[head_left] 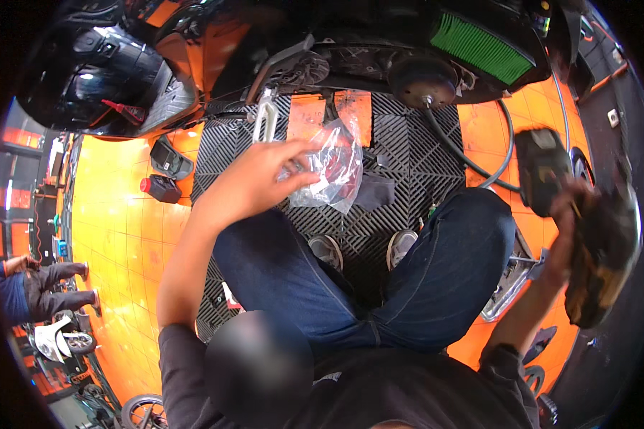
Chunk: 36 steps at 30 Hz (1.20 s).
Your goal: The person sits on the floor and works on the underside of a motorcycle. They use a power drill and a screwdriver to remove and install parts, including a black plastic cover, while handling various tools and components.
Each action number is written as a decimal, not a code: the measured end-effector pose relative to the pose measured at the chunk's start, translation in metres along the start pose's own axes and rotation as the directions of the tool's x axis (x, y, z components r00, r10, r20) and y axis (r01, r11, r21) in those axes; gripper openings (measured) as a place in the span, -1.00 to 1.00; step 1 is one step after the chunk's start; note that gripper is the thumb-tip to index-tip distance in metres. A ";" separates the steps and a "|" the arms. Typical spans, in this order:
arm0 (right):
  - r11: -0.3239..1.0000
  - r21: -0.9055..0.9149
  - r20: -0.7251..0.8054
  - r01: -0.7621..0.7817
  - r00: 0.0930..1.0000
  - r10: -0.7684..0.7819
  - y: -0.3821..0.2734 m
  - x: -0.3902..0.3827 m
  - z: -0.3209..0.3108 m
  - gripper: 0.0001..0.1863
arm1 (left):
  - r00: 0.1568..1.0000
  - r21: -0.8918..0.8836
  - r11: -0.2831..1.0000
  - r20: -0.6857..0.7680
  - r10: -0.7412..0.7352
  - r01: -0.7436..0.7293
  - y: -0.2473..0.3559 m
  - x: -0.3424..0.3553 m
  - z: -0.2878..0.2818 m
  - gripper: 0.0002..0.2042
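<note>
I am operating through the head view and am recording two bare hands at work above a floor. The left hand [283, 171] is grasping one clear plastic bag [333, 168], thumb and fingers curling at its near side. The bag is thin, crinkled and glossy, and is hanging in front of the knees; its contents are showing too unclearly to identify. The right hand [571, 211] is closing around one cordless power tool [601, 261], held out at the far right. The tool is blurring, but its bulky dark body, with brownish-yellow areas, and its blocky end [542, 168] are reading as hard casing.

Beneath the bag, one black mat [429, 146] is showing a ribbed, chevron-like texture, with two orange squares [308, 118] [353, 118] interrupting it. One dark, flat, flexible-looking piece [374, 191] is lying just beside the bag in this view. Two grey shoes [325, 252] [401, 248] are resting on the mat.

Ahead, one motorcycle [96, 75] is presenting glossy black panels, one green pleated filter [481, 48] and one rounded dark housing [422, 80]. One smooth black hose [509, 136] is curving down on the right. On the glossy orange floor tiles [122, 214] at left, I am counting one black container [166, 189] with a red cap and one angular black plastic part [170, 159], lying close together. Farther left, one other person [46, 286] is standing near one white-panelled motorcycle [52, 339].
</note>
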State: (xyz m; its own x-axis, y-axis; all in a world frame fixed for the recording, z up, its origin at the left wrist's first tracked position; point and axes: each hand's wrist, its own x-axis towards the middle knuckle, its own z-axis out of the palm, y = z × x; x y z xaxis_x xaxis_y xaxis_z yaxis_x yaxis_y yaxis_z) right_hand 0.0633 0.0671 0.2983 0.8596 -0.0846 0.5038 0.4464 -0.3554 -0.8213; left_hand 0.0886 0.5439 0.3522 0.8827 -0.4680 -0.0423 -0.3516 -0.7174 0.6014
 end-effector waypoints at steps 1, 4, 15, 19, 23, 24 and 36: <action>0.997 0.069 0.099 0.023 0.995 -0.030 -0.009 0.013 0.027 -0.67 | 0.998 -0.144 0.990 -0.070 0.001 -0.011 0.005 0.007 -0.004 -0.53; 0.978 0.206 0.336 0.033 0.936 -0.103 -0.043 0.039 0.112 -0.62 | 0.928 -0.671 0.684 -0.371 0.024 -0.286 0.023 0.033 -0.022 -0.30; 0.984 -0.008 0.446 0.176 0.882 -0.154 -0.114 -0.036 0.253 -0.52 | 0.753 -0.671 0.738 -0.448 -0.482 0.073 0.022 0.032 -0.033 -0.77; 0.971 -0.055 0.606 0.232 0.781 -0.152 -0.097 -0.057 0.262 -0.23 | 0.832 -0.520 0.784 -0.223 -0.508 0.340 0.001 0.022 -0.027 -0.78; 0.982 -0.101 0.669 0.162 0.741 -0.053 -0.088 -0.061 0.276 -0.23 | 0.905 -0.529 0.809 -0.163 -0.392 0.255 -0.021 0.036 -0.012 -0.80; 0.982 -0.089 0.625 0.169 0.777 -0.077 -0.087 -0.059 0.280 -0.24 | 0.876 -0.530 0.800 -0.200 -0.439 0.280 -0.025 0.038 -0.010 -0.81; 0.959 -0.177 0.486 0.221 0.867 -0.110 -0.082 -0.032 0.310 -0.38 | 0.833 -0.692 0.712 -0.320 -0.451 0.119 -0.043 0.054 -0.015 -0.85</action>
State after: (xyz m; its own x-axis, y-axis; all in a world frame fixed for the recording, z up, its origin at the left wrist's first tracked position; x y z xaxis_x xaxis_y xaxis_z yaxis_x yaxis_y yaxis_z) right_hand 0.0760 0.3875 0.2660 0.8170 0.4181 0.3972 0.5740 -0.5244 -0.6289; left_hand 0.1563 0.5568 0.3357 0.9937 0.0993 -0.0511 0.0711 -0.2093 0.9753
